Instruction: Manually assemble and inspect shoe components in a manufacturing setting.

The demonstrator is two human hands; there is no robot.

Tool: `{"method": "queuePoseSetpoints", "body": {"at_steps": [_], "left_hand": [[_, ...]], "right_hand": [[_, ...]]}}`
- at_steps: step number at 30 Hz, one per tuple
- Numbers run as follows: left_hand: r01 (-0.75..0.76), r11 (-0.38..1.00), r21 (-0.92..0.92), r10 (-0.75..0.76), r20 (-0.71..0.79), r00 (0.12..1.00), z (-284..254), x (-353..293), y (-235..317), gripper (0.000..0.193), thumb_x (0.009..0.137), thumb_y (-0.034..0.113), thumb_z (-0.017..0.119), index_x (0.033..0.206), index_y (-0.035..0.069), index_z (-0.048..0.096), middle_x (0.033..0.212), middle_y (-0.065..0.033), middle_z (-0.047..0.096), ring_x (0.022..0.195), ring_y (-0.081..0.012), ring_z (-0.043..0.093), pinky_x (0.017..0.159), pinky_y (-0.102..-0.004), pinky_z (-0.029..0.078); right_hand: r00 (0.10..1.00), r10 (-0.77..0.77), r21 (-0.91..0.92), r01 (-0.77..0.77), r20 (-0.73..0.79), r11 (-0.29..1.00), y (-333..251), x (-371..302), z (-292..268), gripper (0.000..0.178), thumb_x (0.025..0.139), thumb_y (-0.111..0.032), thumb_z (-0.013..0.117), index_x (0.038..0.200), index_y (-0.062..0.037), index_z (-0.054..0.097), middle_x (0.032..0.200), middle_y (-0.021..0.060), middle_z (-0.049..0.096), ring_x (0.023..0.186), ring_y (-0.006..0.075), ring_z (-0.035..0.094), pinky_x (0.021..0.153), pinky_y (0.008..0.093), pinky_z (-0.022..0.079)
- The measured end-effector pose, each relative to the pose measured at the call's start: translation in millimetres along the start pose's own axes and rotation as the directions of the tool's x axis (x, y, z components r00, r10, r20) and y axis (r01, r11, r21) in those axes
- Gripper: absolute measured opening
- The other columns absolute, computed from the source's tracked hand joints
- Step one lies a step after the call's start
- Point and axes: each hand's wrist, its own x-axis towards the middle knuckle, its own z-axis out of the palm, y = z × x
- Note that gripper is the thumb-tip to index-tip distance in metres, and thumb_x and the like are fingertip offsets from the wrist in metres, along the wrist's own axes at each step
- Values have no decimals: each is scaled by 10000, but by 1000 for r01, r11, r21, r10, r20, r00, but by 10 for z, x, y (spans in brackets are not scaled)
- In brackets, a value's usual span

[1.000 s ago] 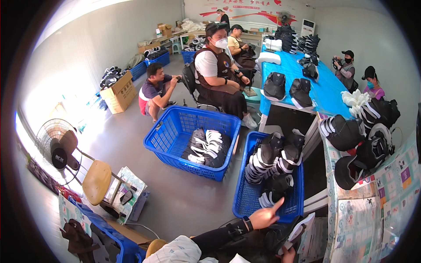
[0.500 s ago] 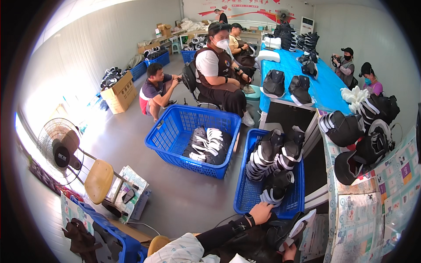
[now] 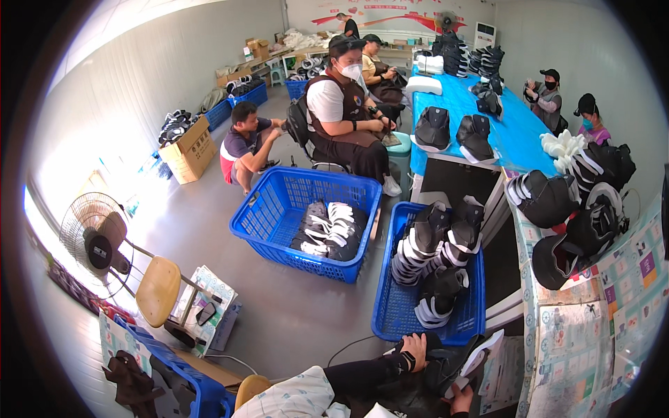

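Observation:
My left hand (image 3: pixel 414 350) is closed on a black shoe upper (image 3: pixel 430 341) at the near edge of the blue basket (image 3: pixel 380 322); much of the upper is hidden. Lower right, my right hand (image 3: pixel 460 400) grips another black shoe upper (image 3: pixel 443 369) with a white edge, held over my lap. A white flap (image 3: pixel 482 353) stands out on its right side. Inside the blue basket, just beyond my left hand, black uppers with white edges (image 3: pixel 440 296) stand nested in several stacks.
A second blue basket (image 3: pixel 306 175) holds more uppers. At right, a paper-covered table (image 3: pixel 568 327) bears black uppers (image 3: pixel 552 202). A fan (image 3: pixel 97 244) and wooden chair (image 3: pixel 157 289) stand left. A seated masked person (image 3: pixel 341 104) and a crouching person (image 3: pixel 244 143) are ahead.
My left hand has drawn back from the stack in the basket toward my lap, with a black shoe upper now showing at its fingers. My right hand has barely moved.

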Motion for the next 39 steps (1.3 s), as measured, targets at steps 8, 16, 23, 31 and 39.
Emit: {"method": "queuePoseSetpoints", "body": {"at_steps": [8,16,23,31,39], "left_hand": [[-23,999,36,23,18,1000,-29,-9,-8,1168,925,709,665,1657,-115,280,1518,-383,519,1319,-526,584,1145,-648,415],[-7,999,51,5,36,999,-13,-7,8,1177,928,712,659,1668,-111,257,1545,-378,493,1358,-516,557,1147,-637,424],[6,1000,28,-7,31,999,73,-11,-44,1180,928,712,659,1670,-111,254,1547,-379,489,1350,-519,558,1137,-628,438],[-6,999,42,5,26,1000,28,-1,-21,1184,920,707,671,1668,-113,257,1543,-383,489,1349,-517,556,1125,-616,448],[-3,1000,29,2,31,1000,6,-1,-10,1192,911,717,678,1676,-96,257,1549,-383,484,1349,-515,557,1121,-621,448]], "right_hand": [[984,175,161,-172,-8,972,-388,-76,144,432,1021,-144,689,1414,-22,561,1198,143,706,976,346,740,591,492,675],[983,186,170,-182,-8,969,-446,-83,162,422,1014,-140,700,1391,-11,561,1169,139,702,951,344,740,600,510,676],[986,164,162,-164,12,973,-382,-59,196,409,1015,-149,698,1379,-13,572,1151,130,707,928,326,744,593,496,677],[988,154,164,-153,9,975,-459,-100,188,401,1016,-146,700,1379,-19,582,1143,127,712,933,321,745,592,491,677],[985,172,154,-170,0,973,-382,-44,141,424,1009,-130,704,1405,-43,579,1169,133,713,971,334,745,596,505,675]]}}
